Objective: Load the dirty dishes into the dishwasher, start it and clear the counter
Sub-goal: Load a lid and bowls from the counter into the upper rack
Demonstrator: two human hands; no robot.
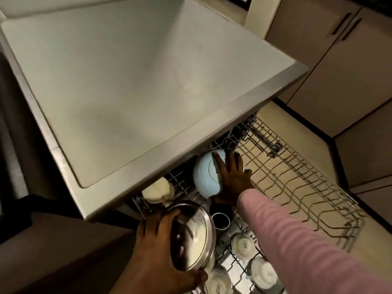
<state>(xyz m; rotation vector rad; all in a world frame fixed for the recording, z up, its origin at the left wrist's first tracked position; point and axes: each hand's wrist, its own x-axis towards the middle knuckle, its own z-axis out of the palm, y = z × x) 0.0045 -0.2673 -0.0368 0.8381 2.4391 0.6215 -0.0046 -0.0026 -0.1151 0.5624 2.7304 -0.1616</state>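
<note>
my right hand (pixel 230 177) lies spread on the pale blue upturned bowl (pixel 206 177), while my left hand (pixel 161 249) grips a shiny steel pan (pixel 191 236) just beside it.

Counter slab (pixel 135 85) overhangs rack rear; access from above blocked there. Rear left of upper rack (pixel 301 179) crowded: blue bowl (pixel 204 177) on edge, covered by right hand (pixel 232 175); cream bowl (pixel 158 190) just beside; dark cup (pixel 220 219) below. Near corner taken by steel pan (pixel 191 234), gripped by left hand (pixel 157 249). White cups (pixel 244 246) packed along front. Right half of rack: bare tines only, passage open from above. Pink sleeve (pixel 301 249) lies across middle.
</note>
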